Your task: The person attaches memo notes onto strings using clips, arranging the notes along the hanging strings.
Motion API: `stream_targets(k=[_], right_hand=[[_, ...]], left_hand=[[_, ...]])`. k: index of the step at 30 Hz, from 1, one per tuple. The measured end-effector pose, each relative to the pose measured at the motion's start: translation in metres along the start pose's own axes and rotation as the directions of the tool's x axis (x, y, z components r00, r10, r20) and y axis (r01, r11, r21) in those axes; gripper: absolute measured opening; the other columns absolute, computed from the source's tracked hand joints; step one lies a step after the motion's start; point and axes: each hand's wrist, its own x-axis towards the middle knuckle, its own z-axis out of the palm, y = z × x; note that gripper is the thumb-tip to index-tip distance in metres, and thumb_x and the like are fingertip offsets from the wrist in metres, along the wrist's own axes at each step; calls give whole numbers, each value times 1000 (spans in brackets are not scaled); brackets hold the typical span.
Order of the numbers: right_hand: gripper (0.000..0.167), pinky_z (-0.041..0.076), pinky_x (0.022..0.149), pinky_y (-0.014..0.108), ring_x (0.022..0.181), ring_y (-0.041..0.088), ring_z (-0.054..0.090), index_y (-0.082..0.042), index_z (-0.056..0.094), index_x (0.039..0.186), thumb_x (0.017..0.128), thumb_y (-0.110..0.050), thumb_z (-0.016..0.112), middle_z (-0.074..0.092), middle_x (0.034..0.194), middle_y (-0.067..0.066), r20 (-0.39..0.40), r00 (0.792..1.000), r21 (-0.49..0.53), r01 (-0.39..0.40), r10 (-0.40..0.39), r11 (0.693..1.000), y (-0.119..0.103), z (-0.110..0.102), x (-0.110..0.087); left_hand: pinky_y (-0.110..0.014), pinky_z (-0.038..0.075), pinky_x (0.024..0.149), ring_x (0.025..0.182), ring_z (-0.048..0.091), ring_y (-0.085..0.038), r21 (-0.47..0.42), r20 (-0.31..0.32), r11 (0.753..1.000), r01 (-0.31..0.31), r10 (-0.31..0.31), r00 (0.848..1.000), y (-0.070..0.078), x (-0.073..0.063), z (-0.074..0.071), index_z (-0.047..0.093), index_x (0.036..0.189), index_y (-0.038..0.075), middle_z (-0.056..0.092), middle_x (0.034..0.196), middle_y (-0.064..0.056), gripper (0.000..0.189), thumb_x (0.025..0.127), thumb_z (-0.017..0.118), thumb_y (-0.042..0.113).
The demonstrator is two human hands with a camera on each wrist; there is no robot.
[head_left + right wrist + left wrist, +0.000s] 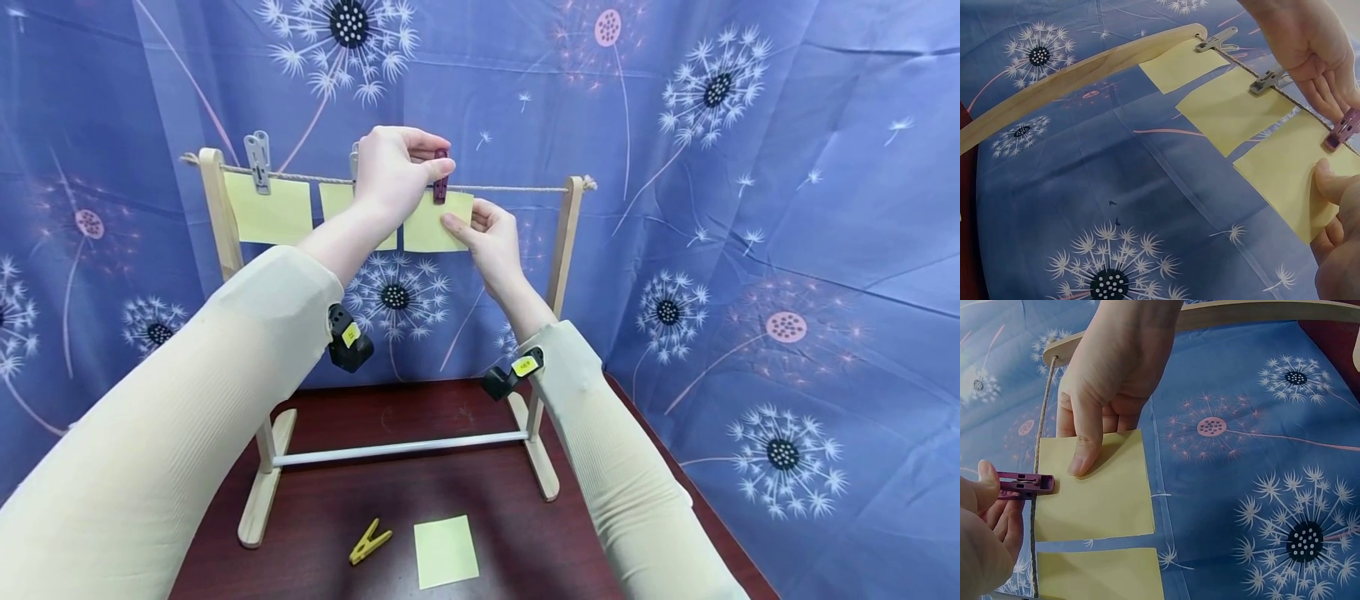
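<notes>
My left hand (393,171) pinches a dark purple clothespin (441,177) between thumb and fingers. The clothespin's tip sits over the rope (510,188) and the top edge of a yellow paper (431,227). At that paper's right side, my right hand (491,242) pinches it, thumb in front and fingers behind. To the left, two more yellow papers hang on the rope: one (268,208) under a grey clothespin (258,162), the other (1235,109) under another grey clothespin (1267,82), mostly hidden by my left hand in the head view.
The rope spans a wooden stand with a left post (221,212) and a right post (564,250), joined below by a white bar (397,449). On the dark red table (322,508) lie a yellow clothespin (370,542) and a yellow paper square (446,552). Behind hangs a blue dandelion-print cloth (675,225).
</notes>
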Motion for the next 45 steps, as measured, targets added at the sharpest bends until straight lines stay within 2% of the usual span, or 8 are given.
stream_targets(k=[11, 21, 28, 35, 38, 41, 43, 45], right_hand=[[32, 55, 73, 20, 75, 3, 67, 14, 60, 117, 88, 2, 68, 71, 100, 22, 0, 1000, -11, -7, 7, 1000, 0, -2, 1], [31, 54, 73, 19, 73, 3, 65, 14, 61, 114, 88, 0, 70, 70, 85, 4, -16, 1000, -28, -27, 27, 999, 0, -5, 1], [31, 53, 76, 19, 74, 3, 65, 15, 61, 114, 87, 3, 68, 70, 85, 2, -18, 999, -33, -42, 41, 999, 7, -9, -2], [33, 53, 76, 19, 75, 3, 66, 14, 62, 114, 85, 1, 71, 70, 83, -1, -13, 998, -49, -68, 67, 996, 15, -12, -6], [34, 53, 77, 20, 78, 4, 66, 12, 63, 116, 85, 0, 72, 73, 93, 12, -14, 996, -68, -90, 89, 994, 17, -14, -8], [36, 54, 82, 23, 81, 5, 65, 10, 63, 118, 85, -1, 72, 71, 105, 21, -21, 993, -86, -115, 113, 990, 21, -16, -11], [38, 54, 85, 25, 83, 5, 65, 8, 62, 120, 85, -1, 72, 69, 111, 25, -21, 991, -88, -135, 133, 987, 24, -18, -13], [40, 54, 87, 27, 83, 5, 65, 8, 61, 122, 85, 0, 72, 67, 115, 26, -15, 988, -93, -154, 153, 984, 28, -20, -16]], left_hand=[[-24, 47, 98, 112, 66, -13, 13, 79, 999, 32, -33, 996, -1, -2, -2, 65, 129, 13, 69, 122, -4, 40, 92, 70, 25], [-22, 21, 116, 114, 65, -9, 60, 84, 997, 47, -52, 995, 1, -2, -6, 62, 133, 16, 69, 123, -1, 47, 89, 72, 32], [-19, 46, 99, 115, 64, -11, -25, 115, 997, 67, -63, 991, -1, -1, -4, 60, 134, 12, 67, 126, -4, 49, 89, 73, 26], [-19, 47, 98, 117, 64, -11, -42, 130, 997, 64, -58, 990, -2, -2, -6, 57, 136, 10, 66, 128, -5, 54, 87, 75, 23], [-21, 44, 103, 120, 61, -12, 2, 105, 1000, 26, -26, 994, -2, -4, -8, 55, 139, 11, 63, 132, -4, 57, 87, 75, 24], [-24, 43, 105, 123, 59, -14, 56, 54, 996, -63, 60, 997, -4, -7, -7, 55, 139, 12, 61, 135, -4, 57, 87, 75, 25], [-26, 43, 105, 123, 60, -17, 61, 11, 987, -150, 150, 989, -6, -11, -7, 57, 137, 10, 62, 134, -6, 54, 87, 75, 23], [-26, 45, 103, 120, 62, -19, 57, -34, 968, -243, 245, 969, -8, -16, -7, 61, 133, 8, 65, 130, -9, 50, 87, 75, 20]])
